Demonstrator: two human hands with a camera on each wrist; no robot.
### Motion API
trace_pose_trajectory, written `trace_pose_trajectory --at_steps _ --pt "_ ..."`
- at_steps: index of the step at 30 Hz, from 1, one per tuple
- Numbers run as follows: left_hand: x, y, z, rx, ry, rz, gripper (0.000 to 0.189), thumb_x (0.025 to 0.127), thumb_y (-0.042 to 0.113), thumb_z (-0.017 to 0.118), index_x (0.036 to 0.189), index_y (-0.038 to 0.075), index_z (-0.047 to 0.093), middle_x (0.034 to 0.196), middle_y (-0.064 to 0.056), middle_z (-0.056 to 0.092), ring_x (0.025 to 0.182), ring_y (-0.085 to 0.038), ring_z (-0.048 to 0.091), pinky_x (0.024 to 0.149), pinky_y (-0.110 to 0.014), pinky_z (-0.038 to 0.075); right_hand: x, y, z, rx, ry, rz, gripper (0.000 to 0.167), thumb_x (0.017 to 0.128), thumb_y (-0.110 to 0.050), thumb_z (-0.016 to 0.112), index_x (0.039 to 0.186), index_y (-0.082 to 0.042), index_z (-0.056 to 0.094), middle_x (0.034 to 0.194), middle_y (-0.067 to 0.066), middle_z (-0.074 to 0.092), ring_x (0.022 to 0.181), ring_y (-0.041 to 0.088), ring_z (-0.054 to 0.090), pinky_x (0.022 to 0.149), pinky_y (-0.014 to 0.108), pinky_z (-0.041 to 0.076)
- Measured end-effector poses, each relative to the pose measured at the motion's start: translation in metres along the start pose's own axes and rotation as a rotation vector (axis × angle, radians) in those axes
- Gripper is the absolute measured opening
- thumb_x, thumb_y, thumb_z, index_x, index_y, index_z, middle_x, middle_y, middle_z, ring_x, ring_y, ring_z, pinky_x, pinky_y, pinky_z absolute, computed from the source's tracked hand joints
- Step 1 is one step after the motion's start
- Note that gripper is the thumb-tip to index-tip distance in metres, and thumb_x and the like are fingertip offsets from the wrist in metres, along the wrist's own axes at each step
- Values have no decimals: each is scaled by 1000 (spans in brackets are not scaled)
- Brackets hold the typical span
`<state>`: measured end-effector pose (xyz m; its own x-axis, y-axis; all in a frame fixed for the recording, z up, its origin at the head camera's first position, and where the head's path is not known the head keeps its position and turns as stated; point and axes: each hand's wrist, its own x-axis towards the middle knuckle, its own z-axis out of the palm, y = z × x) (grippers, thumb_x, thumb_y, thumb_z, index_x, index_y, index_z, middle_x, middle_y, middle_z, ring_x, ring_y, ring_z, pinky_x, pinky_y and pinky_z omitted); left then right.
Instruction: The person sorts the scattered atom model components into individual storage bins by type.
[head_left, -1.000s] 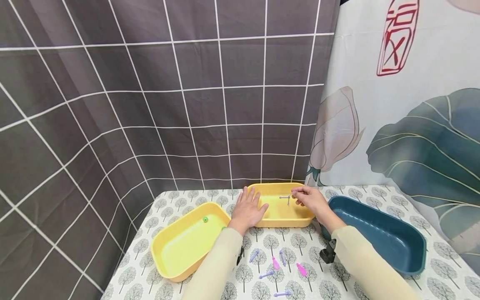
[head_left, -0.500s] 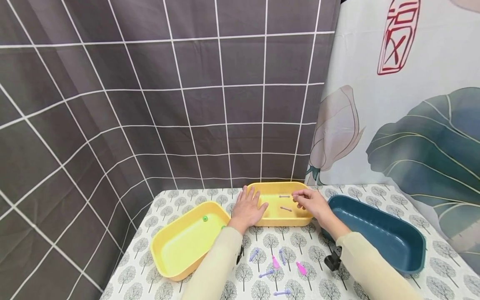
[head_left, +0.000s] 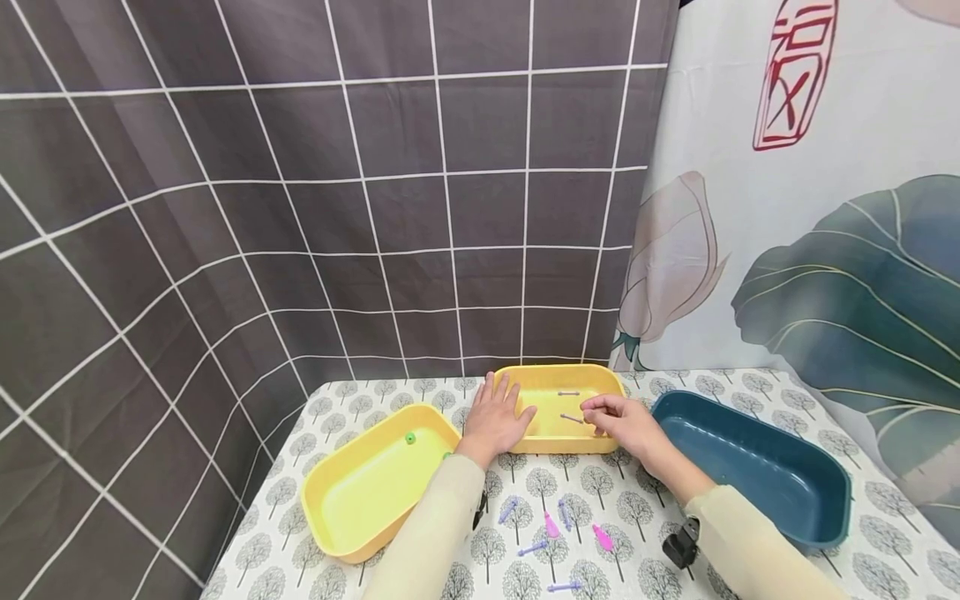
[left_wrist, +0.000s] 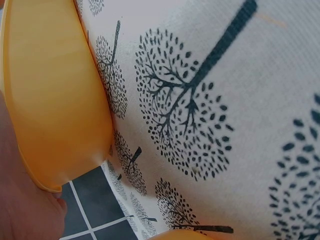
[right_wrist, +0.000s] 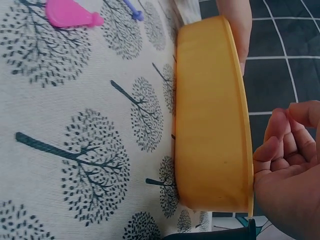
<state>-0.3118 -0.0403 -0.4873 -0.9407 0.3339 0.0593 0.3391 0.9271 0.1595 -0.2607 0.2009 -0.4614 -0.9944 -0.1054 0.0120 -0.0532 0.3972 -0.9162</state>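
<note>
The left hand [head_left: 495, 419] lies over the left end of the middle yellow tub [head_left: 558, 447], its fingers straight and spread. At the tub's right end, the right hand [head_left: 621, 425] has curled fingers with the tips close to the thumb; whether anything small sits between them I cannot tell. Two knob-ended purple rods [head_left: 568, 392] lie inside the tub, the nearer one just beside those fingertips. Four loose purple rods [head_left: 532, 548] and two pink bottle-shaped pieces [head_left: 603, 537] lie on the table [head_left: 258, 546]

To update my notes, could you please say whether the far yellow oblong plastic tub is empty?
The tub is not empty: two purple knob-ended rods show inside it in the head view.
</note>
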Motion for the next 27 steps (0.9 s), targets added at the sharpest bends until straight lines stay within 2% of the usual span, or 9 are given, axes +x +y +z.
trace_pose_trajectory --at_steps 4,10,16,19,22,25,27 --pt "0 0 0 -10 3 0 68 107 55 28 159 12 33 169 -8 17 157 -34 7 127 -46 10 -5 0 0 -2 -13 -16 29 97 -20 68 116 1 68 100 13 72 84 18 65 75 34 56" --pt "1 -1 1 -17 -4 0 68 107 55 29 159 13 32 169 -8 15 157 -34 6 127 -46 9 -14 2 2 31 -76 -53 27 96 -17 69 114 4 68 94 16 69 81 21 64 72 35 58" --pt "2 -1 2 -11 0 -3 68 107 56 28 160 13 32 170 -7 15 157 -33 6 127 -46 8 -21 5 5 25 -129 -64 32 96 -20 71 116 5 68 98 16 71 84 19 64 74 29 57" --pt "2 -1 2 -15 -1 -3 68 107 56 28 159 13 33 169 -7 15 157 -33 6 127 -46 9 -25 6 7 23 -180 -95 35 97 -20 70 118 7 66 104 20 70 90 21 65 78 29 58" --pt "2 -1 2 -17 -2 -4 68 106 56 29 159 13 33 169 -7 16 157 -33 6 127 -46 9 -28 8 9 63 -246 -116 36 97 -17 68 120 11 63 107 24 68 92 28 67 82 34 60" --pt "2 -1 2 -12 -5 -7 69 106 57 28 159 13 33 169 -7 15 157 -33 5 127 -46 9 -29 10 10 114 -314 -115 39 97 -15 68 123 12 60 107 25 66 94 33 68 85 37 60" --pt "3 -1 3 -10 0 -8 69 106 57 29 159 13 33 169 -7 15 157 -33 5 127 -47 10 -30 12 12 124 -338 -110 38 97 -16 68 123 10 62 107 24 67 94 32 67 85 34 60"
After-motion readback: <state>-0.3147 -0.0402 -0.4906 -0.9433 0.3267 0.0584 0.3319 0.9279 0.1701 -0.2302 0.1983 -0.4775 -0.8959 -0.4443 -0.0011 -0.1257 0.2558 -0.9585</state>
